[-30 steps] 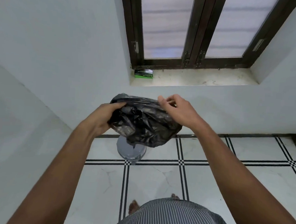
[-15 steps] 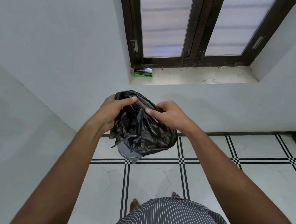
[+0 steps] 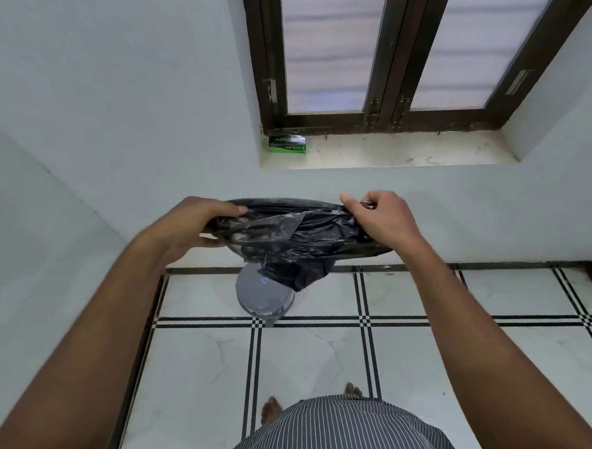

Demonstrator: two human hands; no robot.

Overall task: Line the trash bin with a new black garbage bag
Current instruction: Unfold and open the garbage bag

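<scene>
And there it goes, the hands have pulled apart; half a second back they sat close together over a bunched wad, and now the black garbage bag (image 3: 297,238) is drawn out wide between them, its mouth stretched into a long flat ellipse; that reads as the opening step, the rim found and spread, which the lining job needs before anything can go over the bin; the left hand (image 3: 193,224) has its fingers and thumb curled round the left end of the rim, gripping it; the right hand (image 3: 379,216) pinches the right end, fingers folded over the plastic, index finger pointing leftward along the top edge; the bag hangs in the air at chest height, in front of the white wall, directly above the trash bin (image 3: 263,298) but not touching it as far as I can judge; the bin itself stands on the tiled floor (image 3: 314,362) near the wall, grey and round, seemingly with a lid on top, partly hidden behind the bag's dangling bottom; the film looks thin, glossy and crumpled, with one paler translucent flap near the middle; the lower part tapers to a loose point; a small green box (image 3: 287,144) sits on the window sill (image 3: 394,154) above.
</scene>
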